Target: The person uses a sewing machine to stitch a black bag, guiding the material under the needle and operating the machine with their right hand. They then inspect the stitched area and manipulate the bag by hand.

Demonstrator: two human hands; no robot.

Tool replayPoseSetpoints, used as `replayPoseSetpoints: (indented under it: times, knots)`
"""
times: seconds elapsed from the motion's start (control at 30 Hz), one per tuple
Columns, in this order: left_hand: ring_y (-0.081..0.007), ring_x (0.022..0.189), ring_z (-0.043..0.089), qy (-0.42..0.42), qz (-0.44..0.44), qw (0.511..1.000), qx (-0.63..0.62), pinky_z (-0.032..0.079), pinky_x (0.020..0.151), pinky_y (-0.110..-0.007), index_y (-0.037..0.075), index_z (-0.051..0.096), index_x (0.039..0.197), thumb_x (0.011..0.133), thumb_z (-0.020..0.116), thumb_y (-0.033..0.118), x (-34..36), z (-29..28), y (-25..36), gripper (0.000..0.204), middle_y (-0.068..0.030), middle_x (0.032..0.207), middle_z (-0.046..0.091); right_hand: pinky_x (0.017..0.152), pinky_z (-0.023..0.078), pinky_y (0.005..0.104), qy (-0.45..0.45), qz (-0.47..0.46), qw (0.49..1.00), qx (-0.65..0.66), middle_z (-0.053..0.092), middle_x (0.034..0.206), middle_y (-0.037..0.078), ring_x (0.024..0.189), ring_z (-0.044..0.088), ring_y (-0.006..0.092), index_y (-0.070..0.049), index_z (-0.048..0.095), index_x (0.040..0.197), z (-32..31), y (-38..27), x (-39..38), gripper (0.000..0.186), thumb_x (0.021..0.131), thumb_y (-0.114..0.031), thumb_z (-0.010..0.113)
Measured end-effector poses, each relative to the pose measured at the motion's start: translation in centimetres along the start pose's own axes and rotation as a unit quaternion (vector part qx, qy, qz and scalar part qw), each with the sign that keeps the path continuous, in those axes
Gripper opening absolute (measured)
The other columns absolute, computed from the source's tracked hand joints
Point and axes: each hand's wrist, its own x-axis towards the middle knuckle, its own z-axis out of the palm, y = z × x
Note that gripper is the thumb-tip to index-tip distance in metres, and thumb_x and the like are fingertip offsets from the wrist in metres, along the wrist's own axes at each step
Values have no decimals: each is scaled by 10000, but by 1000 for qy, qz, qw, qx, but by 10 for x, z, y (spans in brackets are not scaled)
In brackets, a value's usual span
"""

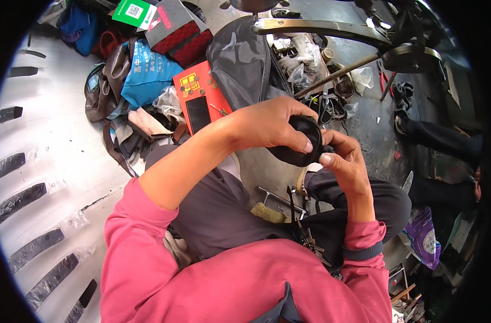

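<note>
Both my hands hold a black shoe (296, 153) over my lap; only its rounded, hollow opening shows clearly. My left hand (275, 126) is wrapped round it from the left and above, with the thumb pressed on its inside edge. From the right, my right hand (346, 160) pinches the rim between thumb and fingers. Whether the right fingertips also hold something small is hidden. Below the shoe, a brush-like yellowish piece (269, 213) and a metal T-shaped tool (280, 201) lie by my legs. A bunch of keys (310, 242) rests near my waist.
A red board (220, 98) carries a phone (198, 114) and several coins. Past it lies a black bag (237, 59). A blue bag (148, 72) sits at left, a machine with a wooden arm (326, 28) at upper right. Another person's dark-clothed leg (439, 137) shows at right.
</note>
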Motion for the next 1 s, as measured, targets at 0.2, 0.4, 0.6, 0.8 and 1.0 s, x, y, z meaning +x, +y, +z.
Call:
replayPoseSetpoints:
  times: [0.2,0.4,0.6,0.8,1.0]
  knots:
    - [-63,821,572,-50,14,994,94,476,763,-255,-12,696,1029,837,778,219,10,-13,-3,311,10,871,665,872,417,249,9,-67,996,51,631,1014,-5,952,560,96,-20,678,1007,0,23,8,215,924,-189,783]
    - [-68,820,591,-38,-33,986,161,495,771,-271,-46,714,1096,868,757,227,6,-17,-4,359,-7,885,703,832,415,237,48,-23,996,66,657,972,-40,889,549,62,-41,688,1049,0,30,2,229,940,-221,778]
    - [-65,792,580,-68,-66,994,52,474,735,-260,-44,721,1016,873,761,221,5,-14,-9,304,23,847,678,781,412,210,26,-20,999,35,653,949,-50,874,542,40,-43,690,1049,-6,27,1,223,941,-217,779]
    - [-49,750,556,-44,-88,994,57,448,692,-235,4,731,911,829,808,246,4,-4,-2,266,48,782,636,763,409,206,31,-26,998,41,649,944,-53,858,538,34,-42,691,1051,-6,25,-1,189,949,-182,765]
    - [-41,712,549,-17,-44,992,119,446,649,-243,3,713,869,813,780,204,7,-1,-1,219,35,757,636,767,413,209,48,-22,998,40,659,927,-45,847,551,40,-30,696,1045,-7,25,-1,185,957,-182,755]
